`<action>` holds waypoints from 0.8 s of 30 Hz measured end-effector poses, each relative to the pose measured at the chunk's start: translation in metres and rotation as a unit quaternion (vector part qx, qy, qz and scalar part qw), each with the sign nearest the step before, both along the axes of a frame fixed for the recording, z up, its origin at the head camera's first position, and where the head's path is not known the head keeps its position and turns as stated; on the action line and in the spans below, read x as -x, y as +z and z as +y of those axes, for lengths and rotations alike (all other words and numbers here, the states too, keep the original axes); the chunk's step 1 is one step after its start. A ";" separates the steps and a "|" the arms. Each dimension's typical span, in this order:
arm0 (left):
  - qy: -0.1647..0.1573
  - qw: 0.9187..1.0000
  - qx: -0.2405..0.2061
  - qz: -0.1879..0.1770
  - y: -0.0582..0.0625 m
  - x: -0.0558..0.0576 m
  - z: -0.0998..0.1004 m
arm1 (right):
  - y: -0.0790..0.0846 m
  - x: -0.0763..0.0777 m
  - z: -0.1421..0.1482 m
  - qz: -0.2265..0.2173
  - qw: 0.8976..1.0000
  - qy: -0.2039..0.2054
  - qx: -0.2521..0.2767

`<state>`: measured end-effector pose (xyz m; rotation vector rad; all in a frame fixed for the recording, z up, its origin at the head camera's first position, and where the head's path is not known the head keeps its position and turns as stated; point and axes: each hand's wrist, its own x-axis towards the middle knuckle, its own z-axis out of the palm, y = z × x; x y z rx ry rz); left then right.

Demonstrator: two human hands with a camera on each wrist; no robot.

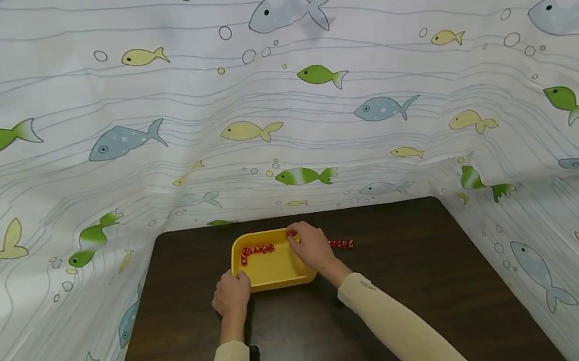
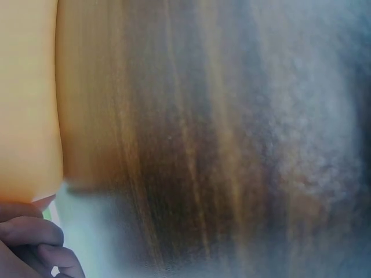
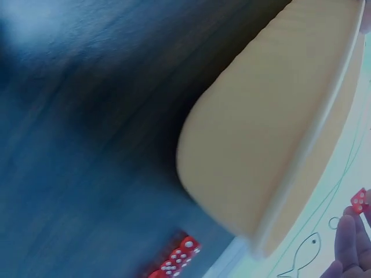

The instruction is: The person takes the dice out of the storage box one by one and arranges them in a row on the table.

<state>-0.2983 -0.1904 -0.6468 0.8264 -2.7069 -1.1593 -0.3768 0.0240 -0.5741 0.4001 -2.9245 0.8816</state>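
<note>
A yellow tray (image 1: 281, 272) sits toward the far side of the dark table. Along its back left run several red dice (image 1: 257, 250), lined up in an L. My left hand (image 1: 231, 293) grips the tray's left front corner, thumb over the rim; the left wrist view shows its curled fingers (image 2: 37, 231) beside the tray wall. Over the tray's right back part is my right hand (image 1: 312, 245), pinching a red die (image 3: 359, 201) between fingertips. A row of red dice (image 1: 342, 243) lies on the table right of the tray, partly hidden behind the right hand.
The dark wood table (image 1: 408, 300) extends around the tray on all sides. A white fish-print sheet (image 1: 233, 101) rises behind the table's far edge and along both sides.
</note>
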 end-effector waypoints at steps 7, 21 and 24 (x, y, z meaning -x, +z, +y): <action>0.005 1.000 0.005 -0.001 0.001 0.000 0.001 | -0.002 0.000 0.015 0.013 0.999 -0.007 0.041; 0.005 1.000 0.007 -0.006 0.003 0.001 0.001 | -0.007 0.004 0.051 -0.003 0.991 -0.047 0.129; 0.006 1.000 0.007 -0.007 0.002 0.000 0.001 | -0.011 0.004 0.059 -0.015 0.986 -0.055 0.157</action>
